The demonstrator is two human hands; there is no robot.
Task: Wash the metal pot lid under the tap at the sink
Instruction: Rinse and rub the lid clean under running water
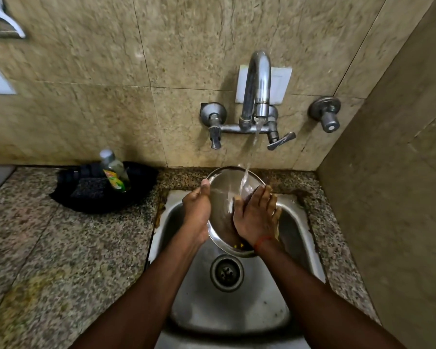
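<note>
A round metal pot lid (222,205) is held tilted over the steel sink (295,230), its hollow side facing me. My left hand (196,210) grips its left rim, thumb on the upper edge. My right hand (256,217) lies flat on the lid's inner face with fingers spread, covering the right part. Water runs from the curved tap (258,84) and hits the lid near my right fingertips. A few yellow bits sit at the lid's lower rim.
A black tray (141,180) on the granite counter at left holds a dish-soap bottle (113,170) and a dark scrub pad (91,188). The drain (227,273) lies below the lid. Tap handles (281,141) and a valve knob (329,119) are on the tiled wall. A side wall stands close on the right.
</note>
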